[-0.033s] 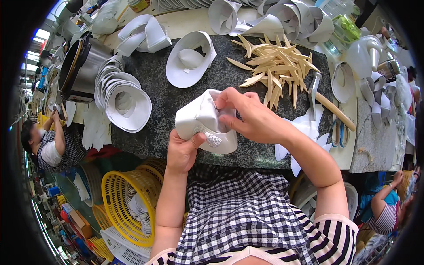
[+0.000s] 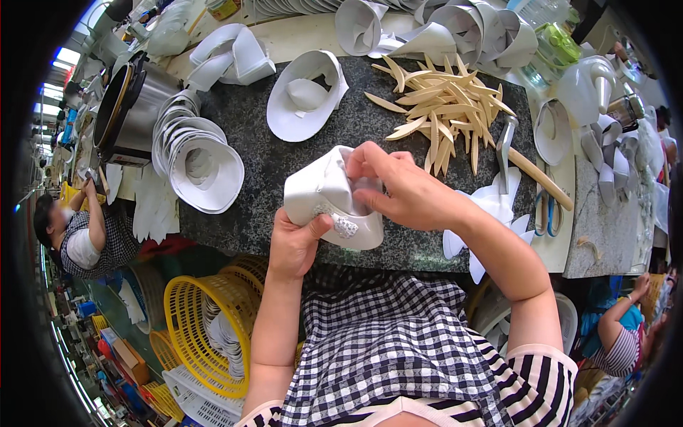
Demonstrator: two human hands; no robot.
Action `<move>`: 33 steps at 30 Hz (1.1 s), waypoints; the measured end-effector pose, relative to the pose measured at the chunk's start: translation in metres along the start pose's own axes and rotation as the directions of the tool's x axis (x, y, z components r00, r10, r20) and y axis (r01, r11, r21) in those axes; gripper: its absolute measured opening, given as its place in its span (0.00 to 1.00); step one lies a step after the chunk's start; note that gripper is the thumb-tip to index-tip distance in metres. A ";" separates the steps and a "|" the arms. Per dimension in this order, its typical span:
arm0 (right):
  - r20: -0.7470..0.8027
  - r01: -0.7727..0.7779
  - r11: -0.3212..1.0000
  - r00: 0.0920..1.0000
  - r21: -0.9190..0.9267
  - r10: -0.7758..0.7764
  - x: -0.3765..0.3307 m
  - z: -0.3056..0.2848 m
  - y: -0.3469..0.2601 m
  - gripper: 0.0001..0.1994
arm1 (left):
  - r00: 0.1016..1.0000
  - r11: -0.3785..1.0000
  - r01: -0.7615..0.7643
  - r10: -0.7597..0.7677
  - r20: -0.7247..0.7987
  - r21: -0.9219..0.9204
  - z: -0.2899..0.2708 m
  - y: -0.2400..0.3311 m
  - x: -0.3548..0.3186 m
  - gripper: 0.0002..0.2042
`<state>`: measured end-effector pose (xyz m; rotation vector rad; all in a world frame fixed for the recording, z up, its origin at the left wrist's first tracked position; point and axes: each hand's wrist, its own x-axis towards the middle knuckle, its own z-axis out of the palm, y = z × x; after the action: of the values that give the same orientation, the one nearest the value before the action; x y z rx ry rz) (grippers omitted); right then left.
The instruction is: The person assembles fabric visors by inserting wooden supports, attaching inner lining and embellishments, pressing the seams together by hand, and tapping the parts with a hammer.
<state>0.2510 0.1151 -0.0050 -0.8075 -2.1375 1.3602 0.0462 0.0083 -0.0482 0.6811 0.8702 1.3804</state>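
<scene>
Holding a white shoe upper (image 2: pixel 307 186) at the centre of the view, over the near part of a dark speckled stone slab (image 2: pixel 245 117). Gripping it from its seven o'clock side with the left hand (image 2: pixel 295 245), fingers closed around the wall, thumb laid across the front beside a glittering silvery ornament (image 2: pixel 346 226). Reaching to the opening from three o'clock with the right hand (image 2: pixel 409 185), fingers bent, tips partly inside, thumb at the rim; cannot tell whether pinched on the lining or only resting there, with the tips hidden. Counting the clock from the upper, twelve pointing away from the body: at half past eleven, near, a flared white upper (image 2: pixel 308 96) lying with its opening in sight; at half past nine, a nested stack of white uppers (image 2: pixel 226 181); beyond it at ten, a steel pot (image 2: pixel 153 96); toward one, along the far edge, a group of white uppers (image 2: pixel 466 32); near two, a loose heap of tan leaf-shaped strips (image 2: pixel 448 110); at three, white petal-shaped pieces (image 2: pixel 492 203), then a wooden handle (image 2: pixel 538 178) and blue-handled scissors (image 2: pixel 548 217). Down at half past seven, below the slab, a yellow plastic basket (image 2: pixel 174 324) with white pieces inside. Seen at six, a black-and-white checked apron (image 2: pixel 370 341); far out at nine, a co-worker (image 2: pixel 89 245) in a checked apron too.
</scene>
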 end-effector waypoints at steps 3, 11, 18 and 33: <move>0.012 -0.092 0.996 0.996 0.020 0.092 0.003 -0.005 0.002 0.12 | 0.999 1.000 0.012 -0.012 0.037 -0.012 -0.001 -0.003 0.002 0.20; -0.137 0.090 0.922 0.979 -0.376 -0.151 -0.002 0.006 0.008 0.15 | 0.997 0.999 -0.042 0.042 -0.064 -0.012 0.015 -0.005 -0.006 0.17; -0.368 0.296 0.762 0.738 -0.576 -0.565 -0.034 0.023 0.007 0.13 | 0.992 0.998 -0.066 0.064 -0.104 -0.016 0.014 -0.009 -0.005 0.22; -0.026 0.291 0.829 0.939 -0.477 -0.344 -0.032 0.016 0.000 0.10 | 0.997 0.982 0.013 0.001 0.072 -0.189 0.010 -0.008 -0.007 0.29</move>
<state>0.2632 0.0823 -0.0144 -0.6340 -2.4100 0.6175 0.0590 0.0017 -0.0490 0.5773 0.6738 1.4042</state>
